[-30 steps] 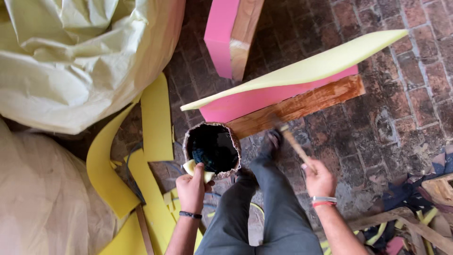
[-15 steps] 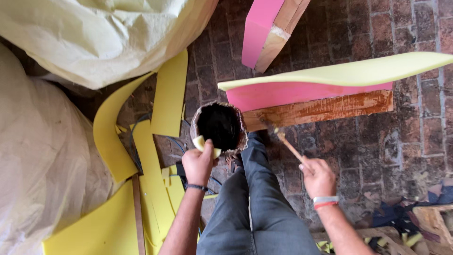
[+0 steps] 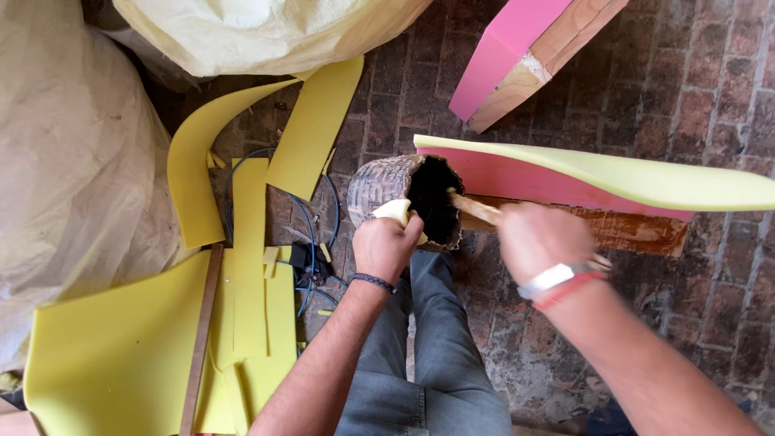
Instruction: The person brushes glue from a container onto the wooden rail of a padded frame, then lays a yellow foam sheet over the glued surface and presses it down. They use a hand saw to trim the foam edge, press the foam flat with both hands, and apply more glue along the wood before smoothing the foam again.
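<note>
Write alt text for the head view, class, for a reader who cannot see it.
A left hand tilts a grimy can while the right hand dips a wooden-handled brush into its dark mouth. Yellow foam offcuts lie on the brick floor; a foam-topped pink board sits beside the can.

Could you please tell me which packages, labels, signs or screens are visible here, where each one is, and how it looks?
No labels, signs or screens show.
Big bag: top centre, bulging, pale cream plastic.
Second bag: left edge, bulky, beige plastic.
Can: centre, tilted, held by the left hand, crusted grey, dark inside; no label is visible.
</note>
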Demonstrator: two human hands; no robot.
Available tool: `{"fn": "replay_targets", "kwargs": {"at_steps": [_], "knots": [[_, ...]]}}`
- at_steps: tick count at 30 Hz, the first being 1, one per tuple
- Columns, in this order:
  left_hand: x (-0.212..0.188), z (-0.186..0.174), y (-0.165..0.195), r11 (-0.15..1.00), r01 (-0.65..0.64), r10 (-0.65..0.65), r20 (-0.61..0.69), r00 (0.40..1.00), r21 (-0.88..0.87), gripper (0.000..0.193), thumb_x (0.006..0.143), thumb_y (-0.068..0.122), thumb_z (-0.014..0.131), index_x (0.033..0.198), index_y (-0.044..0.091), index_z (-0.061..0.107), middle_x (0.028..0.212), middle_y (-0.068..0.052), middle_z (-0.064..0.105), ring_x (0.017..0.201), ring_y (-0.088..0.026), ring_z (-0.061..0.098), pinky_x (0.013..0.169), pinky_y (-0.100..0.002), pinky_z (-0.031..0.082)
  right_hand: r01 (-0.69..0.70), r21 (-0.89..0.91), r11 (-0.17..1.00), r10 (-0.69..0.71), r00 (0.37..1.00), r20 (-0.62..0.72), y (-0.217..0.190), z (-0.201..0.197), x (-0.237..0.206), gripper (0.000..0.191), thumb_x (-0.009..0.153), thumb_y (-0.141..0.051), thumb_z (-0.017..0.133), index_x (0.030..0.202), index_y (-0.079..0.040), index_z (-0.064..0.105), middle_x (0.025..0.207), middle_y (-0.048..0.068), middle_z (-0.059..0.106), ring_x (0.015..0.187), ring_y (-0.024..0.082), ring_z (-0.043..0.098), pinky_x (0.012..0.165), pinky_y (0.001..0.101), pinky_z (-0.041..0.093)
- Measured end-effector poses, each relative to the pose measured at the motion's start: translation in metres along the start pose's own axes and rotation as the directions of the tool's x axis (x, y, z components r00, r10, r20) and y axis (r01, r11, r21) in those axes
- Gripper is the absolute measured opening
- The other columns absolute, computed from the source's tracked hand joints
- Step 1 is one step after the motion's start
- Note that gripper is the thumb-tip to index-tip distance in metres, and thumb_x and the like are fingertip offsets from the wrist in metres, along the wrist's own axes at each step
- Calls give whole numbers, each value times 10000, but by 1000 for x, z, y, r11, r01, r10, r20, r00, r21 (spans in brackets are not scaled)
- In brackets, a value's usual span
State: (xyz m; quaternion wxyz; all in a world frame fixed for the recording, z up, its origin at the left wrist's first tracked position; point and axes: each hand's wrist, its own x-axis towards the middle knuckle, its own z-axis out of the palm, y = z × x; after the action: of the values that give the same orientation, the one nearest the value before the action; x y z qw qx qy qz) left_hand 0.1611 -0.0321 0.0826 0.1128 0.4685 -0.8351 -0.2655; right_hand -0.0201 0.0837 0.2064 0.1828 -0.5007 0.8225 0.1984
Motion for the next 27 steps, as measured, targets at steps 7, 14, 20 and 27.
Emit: {"fn": "replay_targets", "kwargs": {"at_steps": [7, 14, 20, 27], "knots": [[22, -9, -7, 991, 105, -108, -33, 994, -82, 558, 883, 466, 648, 541, 28, 701, 501, -181, 600, 506, -349, 670, 562, -442, 560, -102, 601, 792, 172, 983, -60, 72, 36, -14, 285, 908, -236, 700, 1158, -112, 760, 889, 163, 788, 783, 289, 755, 784, 440, 582], [36, -14, -13, 929, 287, -283, 51, 958, -233, 545, 893, 480, 614, 576, 62, 760, 427, -66, 626, 435, -199, 689, 552, -335, 584, -422, 878, 226, 376, 869, 321, 65, 164, -54, 299, 969, -155, 662, 1261, -120, 711, 914, 69, 808, 602, 158, 634, 565, 334, 540], [29, -19, -29, 822, 423, -412, 113, 904, -381, 516, 912, 420, 671, 602, 15, 755, 444, -54, 634, 409, -138, 652, 481, -292, 549, -233, 892, 386, 537, 844, -12, 26, 219, -25, 231, 957, -188, 713, 1172, -120, 759, 956, 90, 790, 790, 191, 743, 695, 344, 579], [13, -37, -43, 713, 465, -478, 121, 870, -525, 496, 945, 316, 693, 590, -31, 714, 476, -73, 638, 411, -122, 630, 430, -261, 515, -37, 696, 717, 336, 893, -299, 35, 205, 18, 212, 964, -259, 718, 1126, -137, 779, 911, 78, 784, 683, 211, 730, 623, 363, 604]]}}
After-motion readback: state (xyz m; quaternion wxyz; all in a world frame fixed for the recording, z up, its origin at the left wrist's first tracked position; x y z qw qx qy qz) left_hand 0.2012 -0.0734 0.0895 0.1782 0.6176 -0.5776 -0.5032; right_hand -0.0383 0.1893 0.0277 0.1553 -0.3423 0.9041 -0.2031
